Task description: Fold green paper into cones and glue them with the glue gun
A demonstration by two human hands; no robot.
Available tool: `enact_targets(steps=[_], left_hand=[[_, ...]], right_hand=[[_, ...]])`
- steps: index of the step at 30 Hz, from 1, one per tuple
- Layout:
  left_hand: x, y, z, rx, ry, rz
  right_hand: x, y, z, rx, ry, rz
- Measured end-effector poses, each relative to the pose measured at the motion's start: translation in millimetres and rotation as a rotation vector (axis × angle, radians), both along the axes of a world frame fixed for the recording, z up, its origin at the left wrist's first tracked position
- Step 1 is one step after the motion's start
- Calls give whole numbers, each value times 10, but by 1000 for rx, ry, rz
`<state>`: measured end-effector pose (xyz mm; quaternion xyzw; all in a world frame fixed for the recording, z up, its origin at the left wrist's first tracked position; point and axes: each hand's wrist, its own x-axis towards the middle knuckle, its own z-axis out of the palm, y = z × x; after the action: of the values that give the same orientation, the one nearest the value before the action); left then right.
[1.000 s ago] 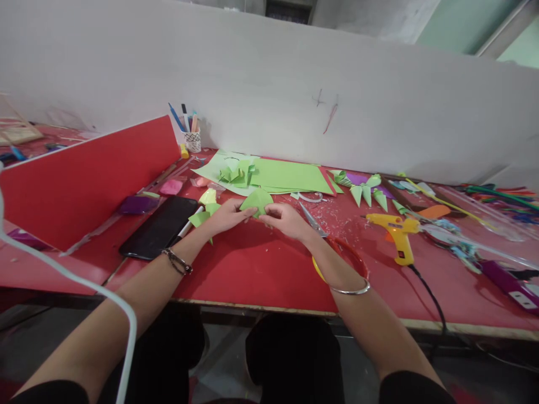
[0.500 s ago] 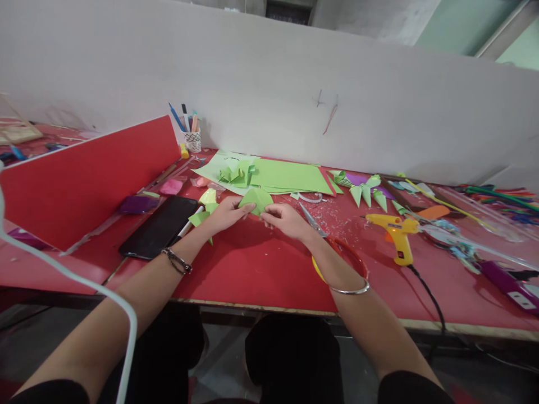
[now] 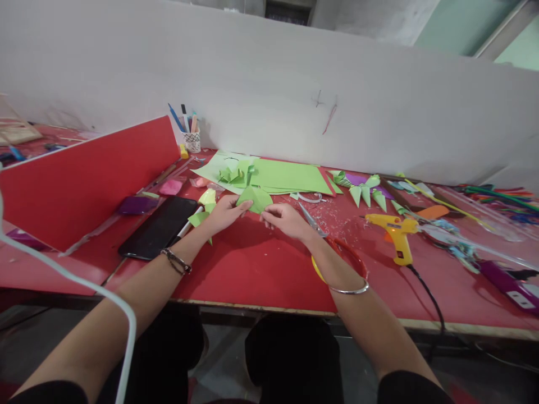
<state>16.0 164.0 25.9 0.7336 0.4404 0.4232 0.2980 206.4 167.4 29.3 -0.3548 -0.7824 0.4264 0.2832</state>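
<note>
Paper piece [image 3: 256, 199], leaf-green, broad and rounded, visibly creased.

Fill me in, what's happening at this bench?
A person is working bare-handed at a red table. The left hand holds a small green paper piece with a crease down it; the right hand is at its lower right edge, fingers bent. Flat light-green paper sheets lie beyond. A yellow glue gun lies on the table to the right, and a black phone to the left.
</note>
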Motion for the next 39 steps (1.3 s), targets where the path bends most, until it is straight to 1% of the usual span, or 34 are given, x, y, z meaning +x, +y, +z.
enact_targets(steps=[8,14,17,21,24,32,39], left_hand=[[-10,26,-38,19,-9,15],[-24,20,-9,36,39,26],[-21,2,16,36,80,8],[-8,-17,25,-4,102,-33],[-6,-16,17,-5,83,-53],[-22,2,16,-2,19,-35],[-57,48,-35,0,-7,23]], right_hand=[[7,6,-10,-14,1,-2],[-6,-25,29,-34,3,-33],[-16,-29,25,-12,19,-24],[-22,-19,-7,52,-7,-11],[-26,-21,-9,74,3,-14],[-33,-43,31,41,33,-11],[-23,-24,10,16,49,-27]])
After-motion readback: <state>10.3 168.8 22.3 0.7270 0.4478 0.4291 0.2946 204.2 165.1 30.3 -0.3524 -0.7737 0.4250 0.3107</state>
